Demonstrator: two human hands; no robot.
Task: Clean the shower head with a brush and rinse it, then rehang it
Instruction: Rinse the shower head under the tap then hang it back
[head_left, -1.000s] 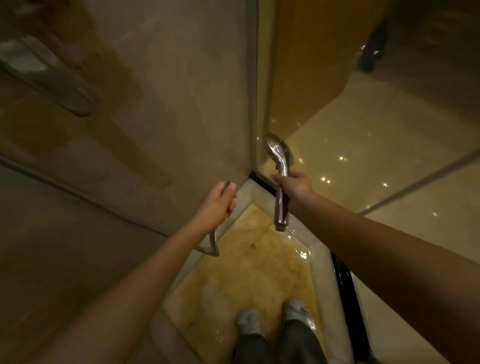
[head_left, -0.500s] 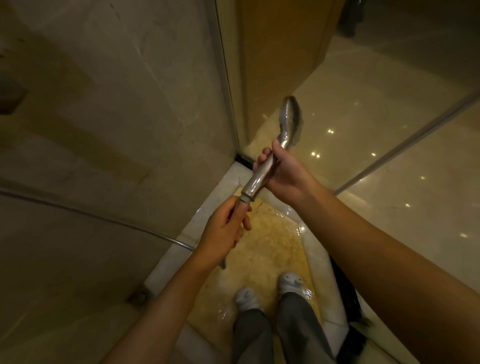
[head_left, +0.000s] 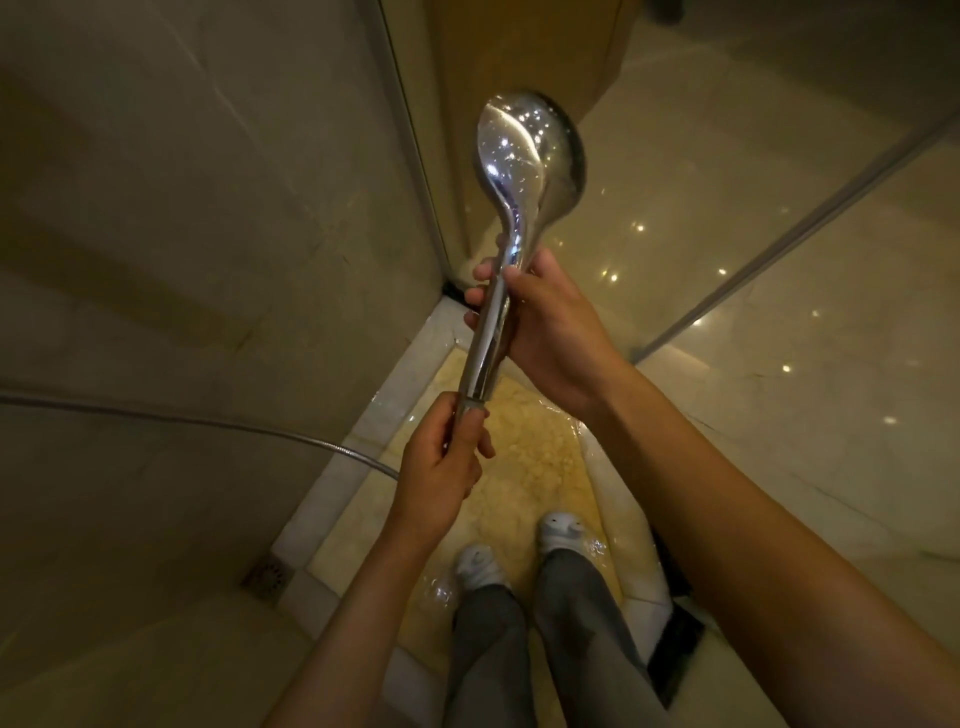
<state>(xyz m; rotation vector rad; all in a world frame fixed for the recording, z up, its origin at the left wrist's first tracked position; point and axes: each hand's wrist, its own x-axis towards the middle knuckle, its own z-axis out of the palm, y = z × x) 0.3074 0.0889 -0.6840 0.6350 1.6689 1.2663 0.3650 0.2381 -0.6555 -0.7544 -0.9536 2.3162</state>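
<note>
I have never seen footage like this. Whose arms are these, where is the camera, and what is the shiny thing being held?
There is no machine here. These are a person's two bare arms, filmed by one wide-angle camera worn on the head, looking forward and down. That is why the person's own feet show at the bottom. The shiny thing is a chrome shower head, held with its round end up. The right hand grips the middle of its handle. The left hand grips the bottom end, where the metal hose seems to join before running off to the left. Below is a wet, yellowish shower floor, with a small drain at the lower left. No brush is in view.
</note>
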